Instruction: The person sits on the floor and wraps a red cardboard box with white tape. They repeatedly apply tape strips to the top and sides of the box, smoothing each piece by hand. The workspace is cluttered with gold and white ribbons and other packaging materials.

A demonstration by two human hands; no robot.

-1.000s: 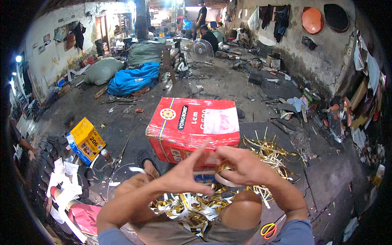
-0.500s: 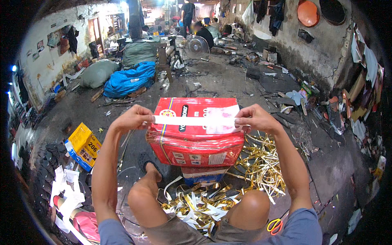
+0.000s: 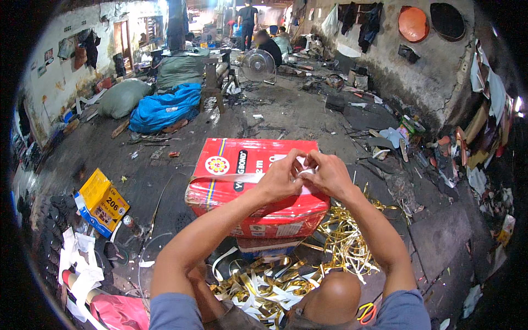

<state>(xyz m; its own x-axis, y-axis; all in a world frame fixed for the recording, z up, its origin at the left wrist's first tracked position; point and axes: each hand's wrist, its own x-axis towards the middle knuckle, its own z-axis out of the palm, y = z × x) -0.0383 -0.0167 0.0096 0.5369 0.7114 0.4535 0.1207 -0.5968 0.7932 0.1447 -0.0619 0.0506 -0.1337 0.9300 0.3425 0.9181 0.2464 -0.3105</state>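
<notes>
Over the right part of a red cardboard box (image 3: 264,147), my left hand (image 3: 283,175) and my right hand (image 3: 331,174) meet with bent fingers. Both pinch a white strip (image 3: 307,171), which is folded or bunched between the fingertips. A pale, see-through band (image 3: 220,178) crosses the box top left of my hands; whether it belongs to the strip I cannot tell. White and gold strip offcuts (image 3: 264,289) lie below the box by my knees. A tangle of gold strips (image 3: 357,236) is heaped at the box's right.
Scissors with yellow and orange handles (image 3: 367,313) sit by my right thigh. A yellow and blue carton (image 3: 104,203) and white scraps (image 3: 82,258) are at the left. Farther off are a blue sack (image 3: 165,107), a fan (image 3: 258,66) and people (image 3: 247,27).
My hands have come together from the strip's two ends to the box's right side. The strip, stretched straight before, is now gathered between my fingers. My left arm has swung right.
</notes>
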